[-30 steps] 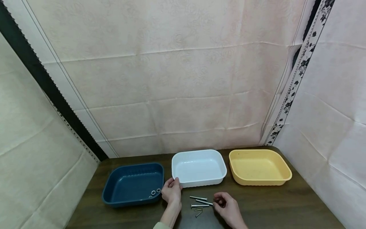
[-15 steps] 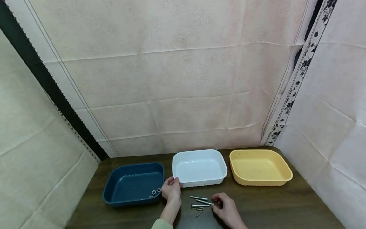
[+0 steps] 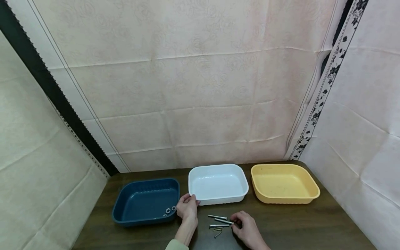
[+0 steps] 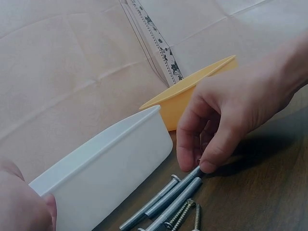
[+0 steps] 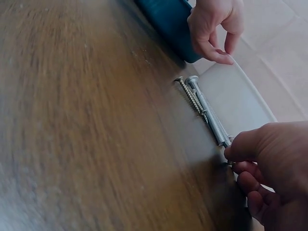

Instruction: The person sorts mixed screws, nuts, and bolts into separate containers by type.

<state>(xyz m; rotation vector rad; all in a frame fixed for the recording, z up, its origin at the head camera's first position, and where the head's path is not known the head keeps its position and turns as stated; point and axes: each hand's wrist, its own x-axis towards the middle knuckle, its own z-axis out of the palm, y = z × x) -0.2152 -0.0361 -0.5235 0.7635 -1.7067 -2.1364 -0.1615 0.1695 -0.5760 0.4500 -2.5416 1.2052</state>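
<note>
My left hand (image 3: 187, 208) pinches the near left corner of the white tray's rim, the tray (image 3: 218, 201) standing on the table. With thumb and fingertips, my right hand (image 3: 248, 229) pinches the right end of a long silver bolt (image 3: 222, 220). That bolt (image 4: 168, 195) lies between two other long bolts in the left wrist view. Several small brass-coloured screws (image 4: 178, 217) lie beside them. In the right wrist view the bolts (image 5: 208, 108) overlap one another, and the pinched end is partly hidden by my right thumb.
A blue tray (image 3: 137, 222) stands to the left with several small metal rings (image 3: 168, 210) in its near right corner. To the right is a yellow tray (image 3: 284, 200). Cloth walls (image 3: 187, 86) enclose the wooden table (image 3: 300, 225) at the back and sides.
My right hand has shifted slightly left, its fingers drawing in at the bolt's end. My left hand stays at the white tray's corner, and the trays have not moved.
</note>
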